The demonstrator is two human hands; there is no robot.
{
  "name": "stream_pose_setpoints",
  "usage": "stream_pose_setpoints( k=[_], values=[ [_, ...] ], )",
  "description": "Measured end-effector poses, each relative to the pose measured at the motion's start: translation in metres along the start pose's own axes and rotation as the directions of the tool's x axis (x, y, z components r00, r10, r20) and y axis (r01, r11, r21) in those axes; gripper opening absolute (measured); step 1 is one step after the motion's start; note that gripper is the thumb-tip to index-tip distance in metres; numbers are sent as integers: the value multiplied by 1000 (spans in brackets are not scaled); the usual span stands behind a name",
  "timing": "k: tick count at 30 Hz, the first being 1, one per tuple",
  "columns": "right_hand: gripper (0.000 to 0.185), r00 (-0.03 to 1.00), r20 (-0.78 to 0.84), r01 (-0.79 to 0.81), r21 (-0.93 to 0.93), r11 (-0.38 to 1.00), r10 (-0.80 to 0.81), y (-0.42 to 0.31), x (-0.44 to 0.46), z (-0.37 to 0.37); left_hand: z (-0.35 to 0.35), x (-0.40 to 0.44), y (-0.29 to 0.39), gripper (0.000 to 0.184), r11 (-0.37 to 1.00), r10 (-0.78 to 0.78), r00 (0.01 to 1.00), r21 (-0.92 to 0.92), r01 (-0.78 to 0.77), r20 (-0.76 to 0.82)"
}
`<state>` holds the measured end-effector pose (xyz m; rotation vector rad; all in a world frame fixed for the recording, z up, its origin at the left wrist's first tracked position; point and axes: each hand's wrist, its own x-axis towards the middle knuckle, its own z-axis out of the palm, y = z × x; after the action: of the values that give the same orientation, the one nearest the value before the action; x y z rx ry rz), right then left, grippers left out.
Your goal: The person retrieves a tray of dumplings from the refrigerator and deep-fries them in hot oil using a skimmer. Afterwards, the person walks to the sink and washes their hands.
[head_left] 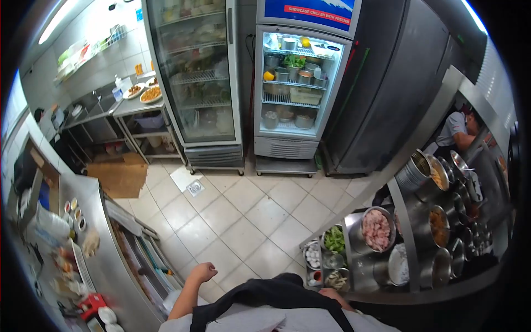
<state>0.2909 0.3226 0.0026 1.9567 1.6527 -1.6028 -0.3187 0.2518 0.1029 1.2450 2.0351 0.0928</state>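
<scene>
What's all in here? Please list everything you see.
Fridge: one, grey, back left.
Lit chiller: one, grey, back centre.
Cabinet: one, dark grey, back right.
Food plates: three, white, back table.
Cardboard: one piece, brown, left floor.
Steel bowls: many, silver, right counter.
Meat: one bowlful, pink, right counter.
Leafy greens: one container, green, right counter.
Small cups: several, mixed, left counter.
Coworkers: two, light tops, far left, far right.
Rest: too small to tell.
Apron: one, black, bottom centre.
Left hand: one, bare, above floor.
Right hand: one, bare, by right counter.
</scene>
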Motion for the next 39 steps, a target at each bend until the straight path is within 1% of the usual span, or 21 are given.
stream_pose_setpoints(
  k=[1,4,5,6,8,10,12,14,16,17,18,20,22,24,26,28,30,31,34,38,39],
  values=[
    [31,987,24,163,-117,980,-162,7,43,5,-28,17,11,36,1000,2,1000,22,-2,-4],
    [31,987,101,143,-167,976,-127,-72,83,-12,-99,75,51,33,994,72,986,-75,-84,-148],
    [35,958,75,284,-412,866,-278,-78,120,-6,-124,97,66,30,987,115,980,-89,-131,-164],
    [35,958,74,284,-406,869,-278,-78,151,-7,-146,119,82,27,978,157,971,-105,-178,-180],
    [38,991,81,129,-404,906,-105,-134,177,-25,-185,162,113,27,963,219,956,-118,-244,-195],
    [39,987,46,158,-431,888,-153,-167,216,-40,-217,214,143,28,941,280,935,-134,-312,-218],
    [39,978,41,208,-225,952,-204,-176,278,-54,-253,261,178,33,951,289,943,-58,-302,-166],
    [37,991,-24,125,-176,976,-131,-229,278,-81,-279,299,211,38,942,298,938,-107,-319,-177],
    [34,1000,-7,-12,-193,981,11,-327,258,-133,-328,329,261,29,923,382,917,106,-371,-117],
    [29,989,-71,103,-302,948,-130,-331,281,-146,-348,348,277,27,837,528,814,-14,-547,-242],
    [29,989,-67,102,-312,944,-129,-346,290,-159,-368,366,293,33,701,626,680,-107,-705,-381],
    [30,986,-161,-13,157,988,38,-380,303,-192,-435,391,343,56,683,636,657,-101,-723,-405],
    [25,970,-240,26,212,977,26,-409,304,-217,-505,417,403,65,598,682,539,-48,-800,-494],
    [27,864,-499,229,266,936,-70,-429,308,-232,-565,483,447,64,402,714,297,25,-915,-634],
    [27,829,-557,241,270,932,-53,-456,293,-239,-621,529,492,68,384,628,179,102,-918,-757],
    [26,781,-624,249,291,924,-14,-475,286,-239,-669,573,528,73,491,500,172,115,-864,-849],
    [26,718,-695,211,262,942,32,-484,286,-227,-702,631,556,79,597,380,267,15,-802,-886],
    [26,704,-708,206,287,936,62,-495,285,-220,-712,647,567,76,593,388,318,-30,-805,-865],
    [27,612,-779,111,254,961,136,-543,271,-208,-722,668,578,69,505,423,331,-84,-859,-844],
    [28,696,-672,31,381,924,254,-626,275,-206,-713,658,580,64,432,344,355,-190,-882,-869],
    [29,701,-694,12,242,970,165,-645,278,-208,-711,657,570,64,402,391,375,-210,-891,-841]
  ],
)
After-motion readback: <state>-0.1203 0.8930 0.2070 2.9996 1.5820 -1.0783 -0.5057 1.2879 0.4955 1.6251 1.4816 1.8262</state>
